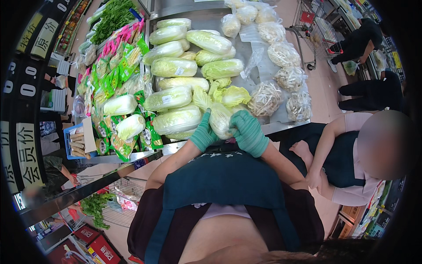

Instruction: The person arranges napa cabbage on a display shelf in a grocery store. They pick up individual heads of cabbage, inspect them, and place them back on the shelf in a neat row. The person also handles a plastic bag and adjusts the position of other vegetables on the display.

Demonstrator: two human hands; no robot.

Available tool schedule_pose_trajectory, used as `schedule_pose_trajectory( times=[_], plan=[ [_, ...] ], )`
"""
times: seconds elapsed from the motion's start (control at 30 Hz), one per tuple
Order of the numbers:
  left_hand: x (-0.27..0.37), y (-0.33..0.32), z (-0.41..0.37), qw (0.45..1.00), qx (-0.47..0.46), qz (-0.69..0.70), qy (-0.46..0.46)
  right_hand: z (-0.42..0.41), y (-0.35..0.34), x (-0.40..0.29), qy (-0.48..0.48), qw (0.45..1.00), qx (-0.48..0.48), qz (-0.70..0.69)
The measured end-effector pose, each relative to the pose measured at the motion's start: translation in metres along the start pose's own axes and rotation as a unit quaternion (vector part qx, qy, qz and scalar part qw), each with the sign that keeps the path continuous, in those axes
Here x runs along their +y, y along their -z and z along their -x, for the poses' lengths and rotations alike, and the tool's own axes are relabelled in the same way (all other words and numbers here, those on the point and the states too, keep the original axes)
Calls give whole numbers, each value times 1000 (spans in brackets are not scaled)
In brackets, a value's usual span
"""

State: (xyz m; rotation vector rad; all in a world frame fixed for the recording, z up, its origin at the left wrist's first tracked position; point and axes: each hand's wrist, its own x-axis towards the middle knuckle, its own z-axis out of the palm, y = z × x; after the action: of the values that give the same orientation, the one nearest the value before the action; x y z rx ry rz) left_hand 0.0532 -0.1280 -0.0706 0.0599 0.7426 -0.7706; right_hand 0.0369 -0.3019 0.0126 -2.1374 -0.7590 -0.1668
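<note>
My left hand (205,132) and my right hand (248,132), both in green knit gloves, hold a small napa cabbage (220,120) between them at the near edge of the metal display counter. Clear film seems to cover part of this cabbage. The right fingers are bent at its lower right side, the left hand lies along its left side. Loose cabbage leaves (232,95) lie just beyond it. Left of my hands are film-wrapped napa cabbages (178,119) in rows. Two smaller cabbages (131,126) rest on green packets at the left.
Bagged mushrooms (265,98) stand along the counter's right side. Green packets (123,145) and a blue basket of roots (68,142) are at the left. A co-worker in an apron (344,158) is close on my right. Shopping carts (316,29) and other people stand farther off.
</note>
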Motion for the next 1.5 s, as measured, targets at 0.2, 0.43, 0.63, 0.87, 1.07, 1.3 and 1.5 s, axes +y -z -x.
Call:
schedule_pose_trajectory(
  times=[0.2,0.43,0.63,0.87,1.07,1.3,1.5],
  plan=[
    [-2,-15,16,992,99,-65,35,8,-9,13,-180,976,-23,-123],
    [-9,-12,40,399,-40,-736,-546,4,-15,27,-208,965,-1,-159],
    [-15,-23,46,170,-22,-772,-612,-6,-16,12,-167,981,-28,-98],
    [-11,-16,50,176,31,-777,-604,2,-26,15,-172,972,-34,-156],
    [-6,-18,59,285,-5,-768,-574,-5,-26,7,-142,987,-12,-71],
    [-17,-18,55,404,-14,-757,-513,-5,-22,1,-93,983,-22,157],
    [-21,-15,58,417,-28,-775,-473,12,-19,3,-136,972,-40,188]
  ],
)
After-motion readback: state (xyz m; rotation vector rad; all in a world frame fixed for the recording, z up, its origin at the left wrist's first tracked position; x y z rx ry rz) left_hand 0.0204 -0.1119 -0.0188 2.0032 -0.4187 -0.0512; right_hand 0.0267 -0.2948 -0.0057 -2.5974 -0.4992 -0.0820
